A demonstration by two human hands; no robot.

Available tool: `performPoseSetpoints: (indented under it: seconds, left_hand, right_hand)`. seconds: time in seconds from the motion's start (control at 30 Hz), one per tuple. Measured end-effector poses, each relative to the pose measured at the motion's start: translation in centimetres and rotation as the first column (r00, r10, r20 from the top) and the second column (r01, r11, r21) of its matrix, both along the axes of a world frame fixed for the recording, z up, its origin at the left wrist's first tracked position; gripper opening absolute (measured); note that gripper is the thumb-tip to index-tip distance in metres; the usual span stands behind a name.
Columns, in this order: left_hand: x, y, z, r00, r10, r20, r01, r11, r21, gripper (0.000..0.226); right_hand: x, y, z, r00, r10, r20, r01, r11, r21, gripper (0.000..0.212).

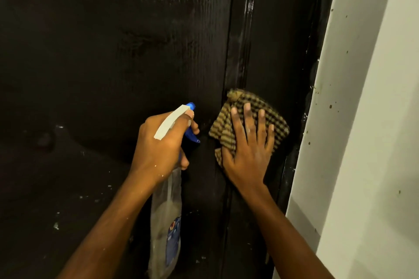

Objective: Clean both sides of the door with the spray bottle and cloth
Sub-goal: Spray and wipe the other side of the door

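Pressing a checked cloth [280, 125] over the upright seam [239, 41] of the black door [113, 52], the right hand [247, 152] lies flat, fingers straight. Just left of the seam, the left hand [158, 142] grips the spray bottle [166, 222], nozzle facing the door.

Cloth [280, 125] right of spray bottle [166, 222]

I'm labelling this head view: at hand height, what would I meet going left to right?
Door → left hand gripping the spray bottle → right hand pressing the cloth → black door frame → white wall.
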State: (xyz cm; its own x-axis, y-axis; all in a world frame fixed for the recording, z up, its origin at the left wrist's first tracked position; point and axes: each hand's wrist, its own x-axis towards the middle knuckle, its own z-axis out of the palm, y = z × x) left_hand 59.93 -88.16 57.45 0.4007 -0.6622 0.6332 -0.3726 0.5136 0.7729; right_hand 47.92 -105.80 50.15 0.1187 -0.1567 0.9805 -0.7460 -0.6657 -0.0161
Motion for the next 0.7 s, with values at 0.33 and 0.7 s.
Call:
performPoseSetpoints:
  seconds: [0.33, 0.7]
  left_hand:
    - [-1.4, -1.6, 0.0, 0.997, -0.075, 0.008, 0.075, 0.997, -0.021, 0.040]
    - [-2.3, -3.3, -0.2, 0.990, -0.142, -0.018, 0.141, 0.989, -0.053, 0.040]
  right_hand:
    - [-3.3, -2.2, 2.0, 0.956, -0.010, 0.294, -0.048, 0.980, 0.191, 0.075]
    - [-3.8, -2.2, -4.8, 0.993, 0.028, 0.116, -0.045, 0.987, 0.152, 0.089]
